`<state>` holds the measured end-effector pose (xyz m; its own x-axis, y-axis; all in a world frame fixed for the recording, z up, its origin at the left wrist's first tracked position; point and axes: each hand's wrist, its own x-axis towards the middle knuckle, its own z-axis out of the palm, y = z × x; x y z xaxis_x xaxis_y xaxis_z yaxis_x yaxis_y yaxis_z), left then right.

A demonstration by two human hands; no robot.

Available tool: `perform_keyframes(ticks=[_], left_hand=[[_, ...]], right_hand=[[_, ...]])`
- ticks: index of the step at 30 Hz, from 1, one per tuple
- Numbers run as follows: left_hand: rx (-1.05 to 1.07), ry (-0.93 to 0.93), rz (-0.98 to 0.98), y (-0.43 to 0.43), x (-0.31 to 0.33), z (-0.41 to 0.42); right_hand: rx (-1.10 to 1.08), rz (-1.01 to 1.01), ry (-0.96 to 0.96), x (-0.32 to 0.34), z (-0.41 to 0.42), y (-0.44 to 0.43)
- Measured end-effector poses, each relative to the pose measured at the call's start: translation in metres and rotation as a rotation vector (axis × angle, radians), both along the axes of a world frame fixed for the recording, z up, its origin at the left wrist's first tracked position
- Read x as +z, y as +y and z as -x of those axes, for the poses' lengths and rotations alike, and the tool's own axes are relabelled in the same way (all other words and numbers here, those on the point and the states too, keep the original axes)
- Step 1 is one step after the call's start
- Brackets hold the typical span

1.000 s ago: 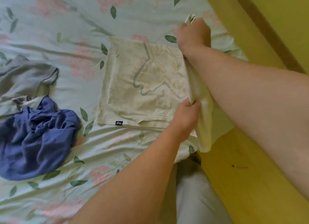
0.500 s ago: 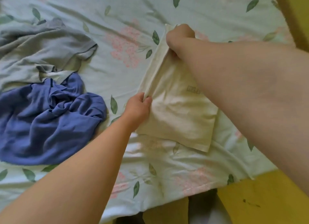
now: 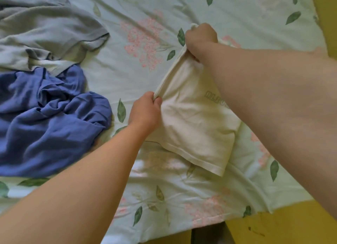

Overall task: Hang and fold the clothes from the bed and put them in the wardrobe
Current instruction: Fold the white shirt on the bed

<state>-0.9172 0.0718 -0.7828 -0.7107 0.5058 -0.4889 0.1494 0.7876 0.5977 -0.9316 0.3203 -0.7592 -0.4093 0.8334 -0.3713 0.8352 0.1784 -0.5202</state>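
A cream shirt (image 3: 193, 127), folded narrow, lies on the bed's floral sheet (image 3: 145, 39). My left hand (image 3: 145, 110) pinches the near end of its left folded edge. My right hand (image 3: 200, 39) grips the far end of the same edge in a fist. The edge is lifted slightly between the two hands, while the rest of the shirt rests on the sheet. Grey lettering shows on the shirt beside my right forearm, which covers its right side.
A crumpled blue garment (image 3: 49, 119) lies at the left of the bed, and a grey garment (image 3: 42, 30) behind it. The bed's near edge meets a yellow floor (image 3: 273, 227) at the lower right.
The right half of the cream shirt has been folded over to the left, hiding its printed front. Both hands travelled left with the fold. The view has shifted left as well.
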Motion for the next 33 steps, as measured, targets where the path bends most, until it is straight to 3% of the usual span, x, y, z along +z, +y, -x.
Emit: perform_keyframes(ticks=[6, 9, 12, 15, 20, 23, 26, 31, 33], left_hand=[[0.085, 0.017, 0.003, -0.003, -0.005, -0.005], [0.124, 0.080, 0.055, -0.006, -0.003, -0.007], [0.108, 0.255, 0.135, -0.014, -0.001, -0.010], [0.048, 0.391, 0.176, -0.021, 0.000, -0.013], [-0.044, 0.307, 0.171, -0.022, -0.001, -0.005], [-0.119, 0.286, 0.155, -0.020, -0.001, 0.008], [-0.341, 0.438, 0.074, -0.014, 0.002, 0.019], [-1.052, 0.740, -0.092, 0.010, 0.012, 0.045], [-1.071, 0.752, -0.021, 0.018, 0.016, 0.049]], right_hand=[[-0.052, 0.003, -0.019, 0.000, 0.002, 0.000], [0.048, 0.000, -0.053, -0.004, 0.001, 0.000], [0.220, -0.064, -0.085, -0.007, -0.006, -0.002], [0.255, -0.101, 0.047, -0.009, -0.023, -0.006], [0.003, -0.304, 0.401, -0.002, -0.094, -0.053], [0.055, -0.407, 0.391, 0.000, -0.167, -0.086], [0.136, -0.523, 0.216, -0.006, -0.243, -0.106], [0.408, -0.422, 0.011, -0.019, -0.319, -0.130], [0.415, -0.302, 0.036, -0.021, -0.326, -0.141]])
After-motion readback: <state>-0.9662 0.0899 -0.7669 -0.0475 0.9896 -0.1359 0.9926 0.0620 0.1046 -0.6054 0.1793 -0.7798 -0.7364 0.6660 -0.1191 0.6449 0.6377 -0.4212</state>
